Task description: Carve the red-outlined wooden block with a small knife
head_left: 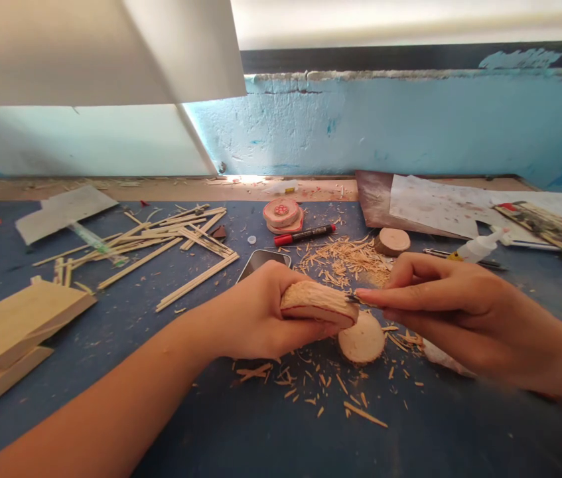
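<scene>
My left hand is closed around a thick, curved wood piece with a rough, shaved top and a red line along its side. At its right end, my right hand pinches a small dark-tipped tool. The tip touches the wood; most of the tool is hidden by the fingers, so its exact kind is unclear. Just below lies a pale round wood slice on the dark blue table. Behind my left hand, a phone is partly covered.
Wood shavings are scattered around. Several thin sticks and wooden blocks lie left. Behind are a red marker and red-marked discs. A round of wood, glue bottle and papers sit right.
</scene>
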`<act>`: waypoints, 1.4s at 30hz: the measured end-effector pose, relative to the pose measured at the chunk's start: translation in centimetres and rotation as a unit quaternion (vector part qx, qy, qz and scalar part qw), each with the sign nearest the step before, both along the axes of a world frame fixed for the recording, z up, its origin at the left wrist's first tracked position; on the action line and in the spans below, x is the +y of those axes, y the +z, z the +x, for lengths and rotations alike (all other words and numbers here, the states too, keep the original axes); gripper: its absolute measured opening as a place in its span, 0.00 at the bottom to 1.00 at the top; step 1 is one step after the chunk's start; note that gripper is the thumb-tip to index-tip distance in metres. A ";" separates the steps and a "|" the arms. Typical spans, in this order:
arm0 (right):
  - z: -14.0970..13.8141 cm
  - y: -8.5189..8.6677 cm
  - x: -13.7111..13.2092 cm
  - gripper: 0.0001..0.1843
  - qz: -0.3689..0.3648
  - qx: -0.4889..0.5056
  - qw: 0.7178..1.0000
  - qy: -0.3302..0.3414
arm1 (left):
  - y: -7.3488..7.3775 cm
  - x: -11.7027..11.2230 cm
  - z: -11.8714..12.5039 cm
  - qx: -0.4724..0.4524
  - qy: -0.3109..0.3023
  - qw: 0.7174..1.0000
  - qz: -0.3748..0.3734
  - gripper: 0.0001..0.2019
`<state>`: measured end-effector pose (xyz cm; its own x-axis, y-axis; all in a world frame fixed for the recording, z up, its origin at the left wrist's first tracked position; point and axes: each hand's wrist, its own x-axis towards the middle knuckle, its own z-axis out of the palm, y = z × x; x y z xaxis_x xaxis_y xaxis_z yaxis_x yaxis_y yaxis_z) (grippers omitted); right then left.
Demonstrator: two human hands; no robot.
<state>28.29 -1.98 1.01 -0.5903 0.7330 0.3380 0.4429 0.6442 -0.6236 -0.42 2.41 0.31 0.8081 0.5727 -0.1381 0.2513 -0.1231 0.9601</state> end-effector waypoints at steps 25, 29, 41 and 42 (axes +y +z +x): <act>0.6 1.7 -0.6 0.20 0.010 -0.022 1.000 -0.010 | 0.4 -0.4 0.1 0.017 -0.034 0.998 0.054 0.08; 0.1 1.5 -0.8 0.19 0.003 -0.016 1.000 -0.008 | 0.6 -0.3 0.3 0.016 -0.046 0.998 0.048 0.10; -0.6 0.2 -0.4 0.22 0.023 0.009 1.000 0.017 | 0.3 -0.4 -0.1 0.022 -0.031 0.999 0.032 0.09; -0.7 0.0 -0.4 0.22 0.027 0.012 0.999 0.015 | 0.3 -0.4 -0.1 0.022 -0.030 0.999 0.032 0.09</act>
